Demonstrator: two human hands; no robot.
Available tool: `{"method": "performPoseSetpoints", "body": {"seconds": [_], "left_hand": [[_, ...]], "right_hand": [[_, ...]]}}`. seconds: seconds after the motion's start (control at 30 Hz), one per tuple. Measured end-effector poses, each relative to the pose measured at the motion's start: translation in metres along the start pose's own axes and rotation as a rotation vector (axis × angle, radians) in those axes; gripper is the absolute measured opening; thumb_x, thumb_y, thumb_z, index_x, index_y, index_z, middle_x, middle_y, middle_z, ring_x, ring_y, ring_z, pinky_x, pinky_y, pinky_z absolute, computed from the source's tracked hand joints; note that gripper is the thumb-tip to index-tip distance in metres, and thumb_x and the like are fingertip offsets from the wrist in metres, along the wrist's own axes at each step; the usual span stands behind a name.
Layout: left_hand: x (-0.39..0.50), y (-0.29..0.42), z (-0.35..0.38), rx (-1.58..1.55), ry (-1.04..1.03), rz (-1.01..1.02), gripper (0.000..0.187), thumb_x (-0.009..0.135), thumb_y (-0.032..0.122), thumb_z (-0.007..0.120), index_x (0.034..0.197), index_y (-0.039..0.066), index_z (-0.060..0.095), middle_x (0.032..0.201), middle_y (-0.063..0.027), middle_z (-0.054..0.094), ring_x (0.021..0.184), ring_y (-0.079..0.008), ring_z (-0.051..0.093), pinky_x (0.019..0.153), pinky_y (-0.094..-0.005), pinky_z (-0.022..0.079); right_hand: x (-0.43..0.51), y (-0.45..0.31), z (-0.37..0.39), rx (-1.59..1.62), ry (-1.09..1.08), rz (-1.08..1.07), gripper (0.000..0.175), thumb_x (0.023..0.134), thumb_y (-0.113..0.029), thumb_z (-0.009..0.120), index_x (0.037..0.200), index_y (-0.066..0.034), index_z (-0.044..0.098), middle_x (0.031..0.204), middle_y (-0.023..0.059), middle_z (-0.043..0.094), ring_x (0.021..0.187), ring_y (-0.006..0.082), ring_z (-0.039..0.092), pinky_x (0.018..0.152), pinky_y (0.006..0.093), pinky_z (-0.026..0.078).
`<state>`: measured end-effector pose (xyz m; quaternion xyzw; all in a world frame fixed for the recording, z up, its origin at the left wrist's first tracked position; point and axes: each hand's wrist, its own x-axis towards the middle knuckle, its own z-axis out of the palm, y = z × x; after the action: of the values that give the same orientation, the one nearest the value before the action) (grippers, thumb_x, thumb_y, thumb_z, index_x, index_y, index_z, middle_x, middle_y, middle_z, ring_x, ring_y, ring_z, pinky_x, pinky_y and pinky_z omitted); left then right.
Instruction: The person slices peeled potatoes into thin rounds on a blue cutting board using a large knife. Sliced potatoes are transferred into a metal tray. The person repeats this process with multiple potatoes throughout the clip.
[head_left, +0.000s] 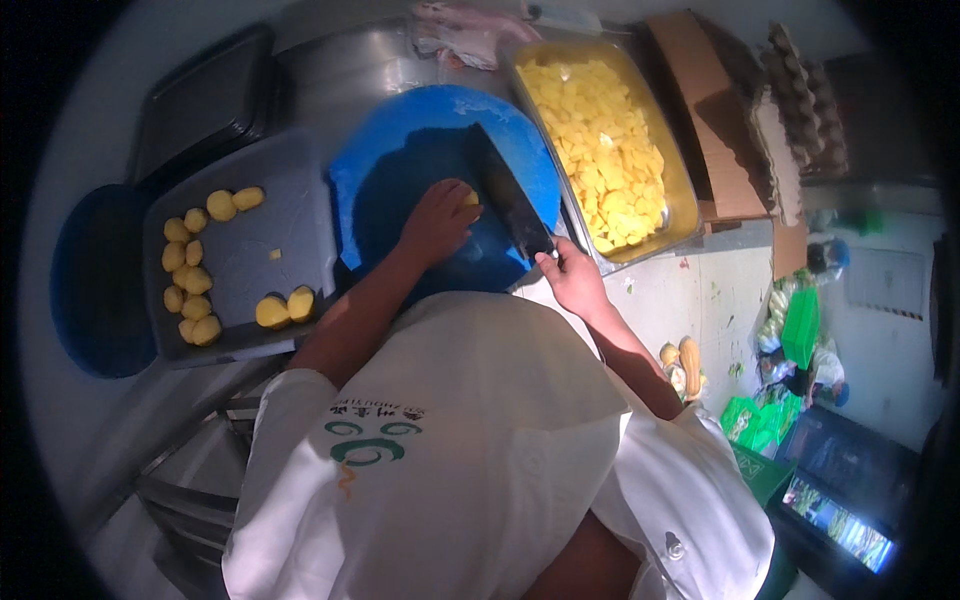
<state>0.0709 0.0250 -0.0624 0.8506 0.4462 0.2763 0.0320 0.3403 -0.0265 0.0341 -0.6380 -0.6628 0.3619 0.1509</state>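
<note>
On a round blue cutting board (517, 120), my left hand (439, 221) presses down on a piece of peeled potato (472, 201), mostly covered by the fingers. My right hand (574, 277) grips the handle of a broad-bladed cleaver (504, 191). The dark blade stands over the board just right of the potato, apart from it. Left of the board, a grey plastic tray (247, 285) holds several whole peeled potatoes (196, 281) along its side and front, plus one small scrap. At the right, a steel pan (686, 202) is heaped with cut potato pieces (604, 157).
Black trays (206, 94) are stacked at the back left, near another round blue board (101, 281). Cardboard (724, 142) and egg trays (806, 105) stand right of the pan. Squashes (688, 367) and green crates (801, 328) sit farther right on the floor.
</note>
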Motion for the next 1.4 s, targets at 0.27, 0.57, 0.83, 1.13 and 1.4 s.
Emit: {"method": "performPoseSetpoints", "body": {"seconds": [0.27,0.57,0.83,1.13,1.4], "left_hand": [[-0.002,-0.005,-0.011,-0.308,0.122,-0.188,0.023,0.08,0.014,0.074,0.1,0.007,0.064,0.116,-0.0159,0.06,0.113,-0.0394,0.057,0.1,-0.0508,0.047],[-0.007,-0.017,0.008,-0.19,0.256,-0.075,0.025,0.082,0.016,0.071,0.103,0.007,0.06,0.114,-0.0174,0.06,0.106,-0.039,0.056,0.096,-0.0504,0.045],[-0.009,-0.027,0.021,-0.252,0.266,-0.074,0.025,0.09,0.021,0.063,0.11,0.008,0.056,0.118,-0.0183,0.057,0.109,-0.0375,0.052,0.097,-0.0517,0.041],[-0.009,-0.032,0.022,-0.254,0.19,-0.108,0.025,0.089,0.023,0.064,0.11,0.009,0.057,0.12,-0.0189,0.056,0.11,-0.0371,0.052,0.098,-0.0511,0.04],[-0.002,-0.025,0.013,-0.23,0.254,-0.114,0.03,0.082,0.023,0.069,0.107,0.009,0.06,0.115,-0.0184,0.057,0.108,-0.0408,0.054,0.095,-0.0509,0.044]], "right_hand": [[0.001,0.004,-0.005,-0.207,-0.128,-0.054,0.031,0.097,-0.029,0.066,0.109,-0.0016,0.059,0.085,0.0248,0.069,0.083,0.045,0.068,0.071,0.0494,0.052],[-0.011,-0.044,-0.033,-0.289,-0.092,-0.089,0.03,0.097,-0.026,0.063,0.114,-0.0017,0.058,0.086,0.0261,0.069,0.086,0.046,0.067,0.074,0.0533,0.053],[-0.016,-0.077,-0.051,-0.425,-0.173,-0.14,0.024,0.096,-0.023,0.065,0.105,-0.0016,0.057,0.078,0.0243,0.067,0.08,0.0454,0.067,0.069,0.0515,0.052],[0.015,-0.074,-0.026,-0.489,-0.218,-0.208,0.024,0.095,-0.02,0.064,0.101,-0.0017,0.049,0.078,0.0259,0.065,0.08,0.0472,0.066,0.07,0.0551,0.052],[0.067,-0.043,0.037,-0.379,-0.17,-0.223,0.027,0.095,-0.021,0.065,0.104,-0.0009,0.051,0.084,0.0268,0.067,0.083,0.0477,0.066,0.07,0.0542,0.052]]}}
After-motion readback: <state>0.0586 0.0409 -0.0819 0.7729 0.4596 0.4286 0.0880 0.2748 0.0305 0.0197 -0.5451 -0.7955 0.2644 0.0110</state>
